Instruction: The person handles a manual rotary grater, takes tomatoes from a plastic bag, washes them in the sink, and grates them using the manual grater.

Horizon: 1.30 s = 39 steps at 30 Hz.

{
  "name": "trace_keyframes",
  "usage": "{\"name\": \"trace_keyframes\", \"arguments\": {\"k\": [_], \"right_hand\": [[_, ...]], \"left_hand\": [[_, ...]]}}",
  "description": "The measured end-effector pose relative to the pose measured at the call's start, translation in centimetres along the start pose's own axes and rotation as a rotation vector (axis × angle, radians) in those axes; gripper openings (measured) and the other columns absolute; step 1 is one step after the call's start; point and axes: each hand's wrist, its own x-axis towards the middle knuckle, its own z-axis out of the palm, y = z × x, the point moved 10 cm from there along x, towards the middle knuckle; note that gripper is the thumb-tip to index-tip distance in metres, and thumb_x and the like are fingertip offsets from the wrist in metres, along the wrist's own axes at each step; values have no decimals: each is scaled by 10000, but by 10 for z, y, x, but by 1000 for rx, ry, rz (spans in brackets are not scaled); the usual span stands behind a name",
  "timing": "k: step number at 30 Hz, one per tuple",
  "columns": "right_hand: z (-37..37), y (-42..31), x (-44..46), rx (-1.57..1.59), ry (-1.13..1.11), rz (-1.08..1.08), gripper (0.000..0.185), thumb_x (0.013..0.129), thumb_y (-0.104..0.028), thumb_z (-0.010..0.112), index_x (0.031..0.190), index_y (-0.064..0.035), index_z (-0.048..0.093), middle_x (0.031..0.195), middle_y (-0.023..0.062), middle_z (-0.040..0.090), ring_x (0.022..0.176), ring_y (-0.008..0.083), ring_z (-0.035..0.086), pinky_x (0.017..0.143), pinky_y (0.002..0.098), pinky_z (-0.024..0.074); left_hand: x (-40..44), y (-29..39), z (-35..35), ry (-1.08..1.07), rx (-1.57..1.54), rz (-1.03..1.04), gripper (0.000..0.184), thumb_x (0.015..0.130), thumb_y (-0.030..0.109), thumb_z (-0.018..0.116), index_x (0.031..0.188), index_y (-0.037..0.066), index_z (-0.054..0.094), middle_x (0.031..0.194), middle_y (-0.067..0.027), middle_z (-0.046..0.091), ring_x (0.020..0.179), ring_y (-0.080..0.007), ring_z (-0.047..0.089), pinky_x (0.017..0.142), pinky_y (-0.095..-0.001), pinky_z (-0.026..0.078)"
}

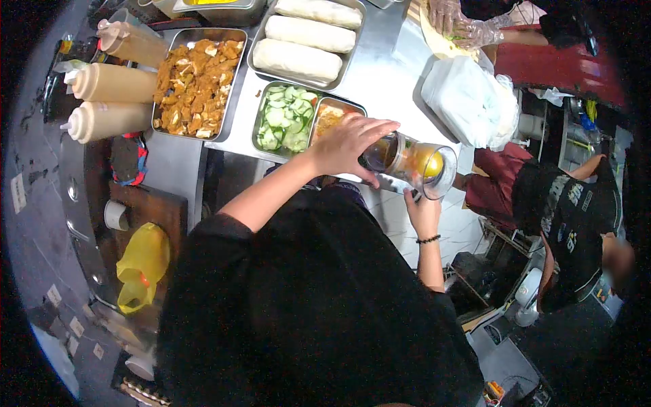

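My left hand (342,146) reaches across from the left, its fingers curved around the dark end of a clear container (411,163). The container is tilted on its side, and a round yellow thing (428,163) shows through its wall. From below, my right hand (424,211), with a dark beaded bracelet at the wrist, grips the container near its wide, clear end; some fingertips are hidden behind it. Just beyond my left hand, a metal tray (253,133) holds sliced cucumber (288,117) and an orange-red food (330,114).
Trays of brown, sauced pieces (196,88) and white rolls (308,37) stand farther back. Sauce bottles (112,83) lie left. White plastic bags (464,98) are at right, near another person's gloved hands (451,24). A co-worker in black (566,210) is far right.
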Motion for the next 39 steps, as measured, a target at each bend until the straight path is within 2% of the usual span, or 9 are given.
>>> {"name": "trace_keyframes", "arguments": {"k": [6, 12, 16, 18, 20, 22, 24, 31, 39], "right_hand": [[-90, -45, -51, -257, -157, -64, 427, 682, -196, 719, 1069, -70, 588, 760, 127, 633, 713, 356, 611, 616, 432, 476], [-191, -83, 13, -403, 594, -543, 338, 634, 2, 630, 960, -86, 609, 758, 99, 624, 711, 304, 605, 625, 390, 475], [-115, -12, 137, -360, 417, -391, 223, 672, -78, 643, 892, -73, 610, 763, 119, 638, 716, 338, 618, 620, 381, 482], [0, 58, 154, -544, -43, -155, 293, 704, -199, 659, 972, -88, 618, 860, 122, 650, 824, 331, 620, 713, 390, 490], [74, 128, 102, 800, 46, -262, 424, 720, -309, 674, 1089, -111, 602, 1010, 139, 631, 968, 323, 588, 835, 400, 464], [11, 28, 40, 193, 3, -126, 519, 711, -320, 710, 1159, -98, 568, 1106, 148, 594, 1059, 321, 545, 917, 406, 423], [17, 8, 8, -170, -434, -102, 499, 703, -243, 720, 1138, -58, 560, 1073, 149, 603, 1042, 336, 553, 908, 409, 428], [-191, -90, -30, -22, 386, -500, 256, 715, -71, 637, 970, -58, 629, 990, 98, 632, 876, 259, 591, 768, 394, 454], [-139, -140, 13, -148, 13, -584, 337, 697, -77, 692, 1024, -36, 621, 984, 112, 607, 899, 291, 565, 805, 379, 439]], "left_hand": [[12, 4, 3, -24, 16, 44, 839, 555, 431, 810, 1258, 121, 473, 1231, -52, 550, 1129, -201, 525, 932, -372, 356], [15, 3, 8, 7, -4, 35, 802, 514, 404, 816, 1197, 103, 522, 1175, -75, 573, 1063, -231, 551, 913, -379, 373], [16, 4, 9, -24, 54, -3, 789, 509, 390, 814, 1189, 112, 525, 1177, -54, 574, 1065, -219, 554, 883, -369, 377], [15, 4, 8, 1, 109, -3, 778, 514, 375, 810, 1189, 115, 524, 1178, -44, 574, 1051, -211, 559, 883, -366, 377], [14, 1, 8, 6, 122, -13, 844, 519, 384, 814, 1247, 128, 473, 1195, -35, 554, 1071, -172, 543, 887, -375, 356], [12, 3, 10, -1, 106, -21, 841, 527, 375, 812, 1253, 134, 466, 1191, -32, 552, 1075, -175, 541, 895, -375, 349], [14, 2, 10, -33, 69, -37, 848, 524, 364, 816, 1261, 145, 458, 1189, -31, 553, 1080, -190, 540, 901, -383, 345], [11, 2, 7, -29, 13, -94, 972, 426, 199, 842, 1312, 165, 443, 1236, -74, 562, 1103, -235, 540, 930, -412, 351], [9, 4, 6, -16, 76, -78, 900, 479, 187, 826, 1297, 155, 452, 1237, -66, 566, 1103, -247, 543, 892, -405, 357]]}}
